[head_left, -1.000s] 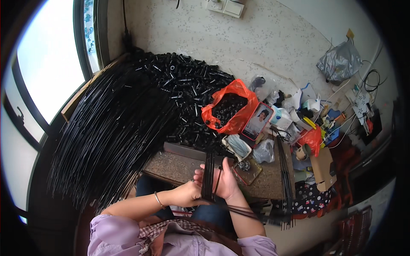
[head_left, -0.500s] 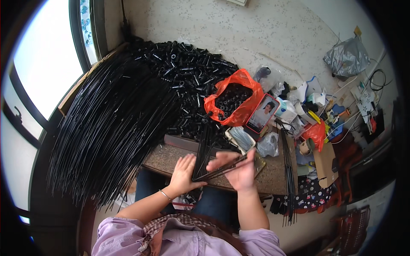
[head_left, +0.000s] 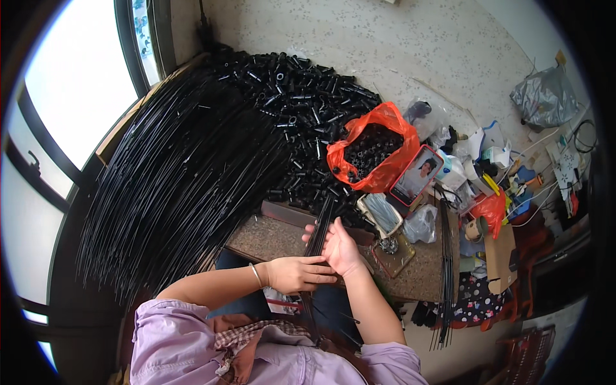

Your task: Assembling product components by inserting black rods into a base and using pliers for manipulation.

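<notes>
At lower centre our left hand (head_left: 296,274) and right hand (head_left: 340,249) close together around a thin rod bundle (head_left: 317,239) over the desk (head_left: 269,239) edge — beyond, loose rods (head_left: 186,179) and black tubes (head_left: 301,102) crowd the upper left.

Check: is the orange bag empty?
No, the open orange bag is filled with short black tube pieces.

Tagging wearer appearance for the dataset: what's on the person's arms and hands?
Both hands bare, no gloves: left hand, right hand. Forearms bare too. A thin bracelet sits on the left wrist. Lilac sleeves are pushed up past the elbows, with a plaid collar between them.
</notes>
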The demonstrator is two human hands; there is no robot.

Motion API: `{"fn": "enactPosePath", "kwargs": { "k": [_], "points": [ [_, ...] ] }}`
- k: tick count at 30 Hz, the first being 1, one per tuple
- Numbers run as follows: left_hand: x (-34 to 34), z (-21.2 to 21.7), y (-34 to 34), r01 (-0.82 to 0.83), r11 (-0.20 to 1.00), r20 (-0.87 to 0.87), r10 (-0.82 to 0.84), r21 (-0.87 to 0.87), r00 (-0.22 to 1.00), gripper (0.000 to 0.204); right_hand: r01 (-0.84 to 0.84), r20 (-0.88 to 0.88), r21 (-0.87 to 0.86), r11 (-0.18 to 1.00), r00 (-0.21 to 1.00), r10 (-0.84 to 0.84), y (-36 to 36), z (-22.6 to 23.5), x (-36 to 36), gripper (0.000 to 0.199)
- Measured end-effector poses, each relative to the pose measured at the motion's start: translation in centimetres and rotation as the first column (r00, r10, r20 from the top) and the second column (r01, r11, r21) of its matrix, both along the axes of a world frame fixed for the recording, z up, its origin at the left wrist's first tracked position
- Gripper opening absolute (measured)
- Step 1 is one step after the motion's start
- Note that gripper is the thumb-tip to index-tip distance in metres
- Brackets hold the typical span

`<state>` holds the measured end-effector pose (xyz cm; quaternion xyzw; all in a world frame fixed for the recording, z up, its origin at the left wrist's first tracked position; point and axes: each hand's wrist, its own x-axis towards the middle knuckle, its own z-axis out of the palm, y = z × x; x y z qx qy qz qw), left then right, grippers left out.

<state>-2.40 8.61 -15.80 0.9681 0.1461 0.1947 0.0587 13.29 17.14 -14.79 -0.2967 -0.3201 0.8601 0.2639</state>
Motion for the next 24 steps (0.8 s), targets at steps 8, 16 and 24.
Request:
{"fn": "enactPosePath", "kwargs": {
  "k": [8, 16, 24],
  "points": [
    [0.4, -0.6, 0.6, -0.065, 0.997, 0.04, 0.067, -0.05, 0.997, 0.045, 0.428, 0.272, 0.317, 0.846, 0.814, -0.513, -1.1, 0.8, 1.1, 0.046],
    [0.2, 0.4, 0.4, -0.007, 0.867, 0.308, 0.184, -0.498, 0.933, 0.032, -0.089, -0.108, 0.553, 0.828, 0.978, 0.177, -5.9, 4.2, 2.3, 0.052],
    [-0.1, -0.9, 0.5, -0.051, 0.888, 0.323, 0.219, -0.457, 0.921, 0.039, -0.078, 0.174, 0.919, 0.386, 0.96, -0.22, -9.2, 7.6, 2.6, 0.031]
  ]
}}
